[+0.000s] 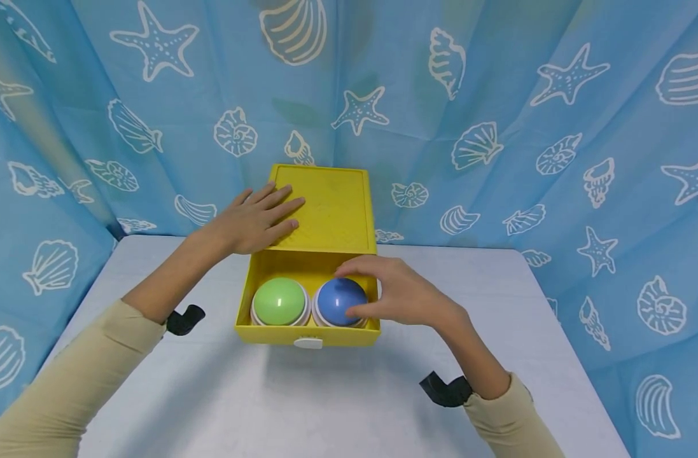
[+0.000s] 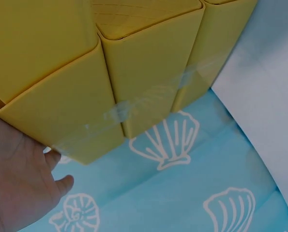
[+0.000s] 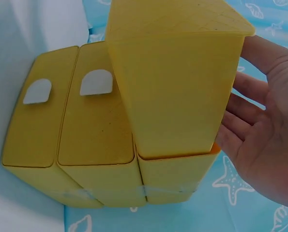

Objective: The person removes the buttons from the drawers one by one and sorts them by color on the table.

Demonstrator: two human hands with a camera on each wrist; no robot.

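A yellow drawer unit (image 1: pixel 331 210) stands at the table's back, its top drawer (image 1: pixel 307 336) pulled out. Inside the drawer sit a green domed button (image 1: pixel 279 301) and a blue domed button (image 1: pixel 336 299), side by side, each with a white rim. My left hand (image 1: pixel 257 219) rests on the unit's top near its left edge, fingers spread. From the right, my right hand (image 1: pixel 406 292) reaches over the drawer's side, thumb and forefinger curved round the blue button. In the right wrist view its other fingers (image 3: pixel 243 111) hang outside the drawer wall.
Beneath the pulled-out drawer are two more yellow drawers with white pull tabs (image 3: pixel 96 82), with clear tape across the joints. A white table (image 1: pixel 303 407) carries the unit. Blue curtain (image 1: pixel 406 83) printed with shells and starfish hangs close behind and at both sides.
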